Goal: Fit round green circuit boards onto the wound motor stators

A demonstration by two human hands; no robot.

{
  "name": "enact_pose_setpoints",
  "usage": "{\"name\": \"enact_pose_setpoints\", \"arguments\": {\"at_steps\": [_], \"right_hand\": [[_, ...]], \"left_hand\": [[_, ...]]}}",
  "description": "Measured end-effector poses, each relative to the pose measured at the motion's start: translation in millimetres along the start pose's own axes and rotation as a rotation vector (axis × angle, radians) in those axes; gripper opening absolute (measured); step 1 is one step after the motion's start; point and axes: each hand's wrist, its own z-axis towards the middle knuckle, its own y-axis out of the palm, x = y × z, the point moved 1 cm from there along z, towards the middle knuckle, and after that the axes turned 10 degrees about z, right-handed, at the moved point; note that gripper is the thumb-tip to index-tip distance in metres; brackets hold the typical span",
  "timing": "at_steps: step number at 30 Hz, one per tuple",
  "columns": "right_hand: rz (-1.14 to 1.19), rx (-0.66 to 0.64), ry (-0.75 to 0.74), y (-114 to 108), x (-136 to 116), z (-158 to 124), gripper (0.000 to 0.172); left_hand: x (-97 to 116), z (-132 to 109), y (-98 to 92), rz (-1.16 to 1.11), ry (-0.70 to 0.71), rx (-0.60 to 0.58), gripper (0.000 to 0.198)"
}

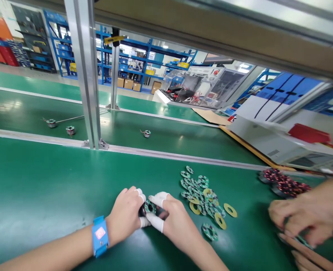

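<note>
My left hand (129,209), with white finger cots and a blue wrist strap (100,236), closes around the left side of a dark, round motor stator that my fingers mostly hide. A green ring-shaped circuit board (149,207) faces up on top of it. From the right, my right hand (173,216), also in white finger cots, has its thumb and forefinger closed at the board's edge. Whether the board is seated flat cannot be seen. Just right of my hands lies a heap of loose ring boards (193,186) mixed with yellow flat rings (230,210).
At right, a co-worker's hands (304,218) handle a ring board beside a row of copper-wound stators (286,182). Beyond a metal rail (166,155), several wired stators (147,133) stand on a green belt. An aluminium post (84,75) rises ahead, left.
</note>
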Motion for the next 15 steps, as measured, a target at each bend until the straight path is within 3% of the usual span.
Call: {"name": "enact_pose_setpoints", "arguments": {"at_steps": [7,15], "right_hand": [[0.039,0.068,0.001,6.2,3.8,-1.8,0.022],[0.094,0.103,-0.027,4.8,0.6,-0.6,0.013]], "left_hand": [[1.2,-1.1,1.0,-0.011,-0.025,-0.035,0.018],[-1.0,-2.7,2.6,-0.015,-0.022,-0.041,0.014]]}}
